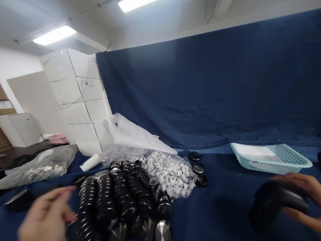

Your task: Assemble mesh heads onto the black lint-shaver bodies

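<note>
My right hand (pixel 315 200) grips a blurred black rounded part (pixel 276 202) above the blue cloth, thumb below and fingers over the top. Its exact kind is smeared by motion. At the lower left, my left hand (pixel 43 230) is blurred too, with index finger and thumb apart and nothing visible between them. Just right of it lie rows of stacked black round parts (pixel 104 201) with shiny metal faces. One perforated silver disc (pixel 162 234) faces up at the front of the rows. Small white plastic pieces (pixel 170 174) form a heap on clear plastic beside them.
A light-blue basket (pixel 273 168) with white sheets stands behind my right hand. Several loose black round parts (pixel 198 168) lie near the heap. A white roll (pixel 90 162), a filled plastic bag (pixel 40 168) and stacked white boxes (pixel 80 101) are at left. A blue curtain (pixel 216 84) hangs behind.
</note>
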Available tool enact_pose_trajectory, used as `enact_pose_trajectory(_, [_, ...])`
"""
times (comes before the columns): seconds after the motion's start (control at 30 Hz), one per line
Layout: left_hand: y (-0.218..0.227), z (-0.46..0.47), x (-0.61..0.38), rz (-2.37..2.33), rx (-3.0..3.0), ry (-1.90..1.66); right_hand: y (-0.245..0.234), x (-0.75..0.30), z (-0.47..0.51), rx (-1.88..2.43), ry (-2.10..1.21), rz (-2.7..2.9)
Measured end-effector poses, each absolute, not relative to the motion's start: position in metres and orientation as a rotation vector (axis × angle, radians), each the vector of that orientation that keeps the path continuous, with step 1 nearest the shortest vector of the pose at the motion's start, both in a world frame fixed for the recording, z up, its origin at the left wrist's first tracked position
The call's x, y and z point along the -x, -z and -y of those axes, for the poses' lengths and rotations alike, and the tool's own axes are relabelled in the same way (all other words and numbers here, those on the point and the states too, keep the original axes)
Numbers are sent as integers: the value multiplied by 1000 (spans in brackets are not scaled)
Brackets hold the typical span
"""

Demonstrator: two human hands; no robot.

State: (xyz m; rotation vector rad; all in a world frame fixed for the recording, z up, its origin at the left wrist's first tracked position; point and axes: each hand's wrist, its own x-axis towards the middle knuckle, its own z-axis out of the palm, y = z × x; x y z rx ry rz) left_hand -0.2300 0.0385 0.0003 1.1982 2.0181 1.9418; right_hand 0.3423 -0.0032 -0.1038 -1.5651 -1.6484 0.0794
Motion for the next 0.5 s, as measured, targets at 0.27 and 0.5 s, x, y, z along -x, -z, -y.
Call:
enact_pose_trajectory(0.27, [69, 9, -2, -1196, -1678, -839, 41, -249, -24, 1545, -463, 2227])
enact_pose_trajectory(0.5, [107, -14, -38, -1069, -1948, -699, 64, -223, -40, 1652, -423, 2252])
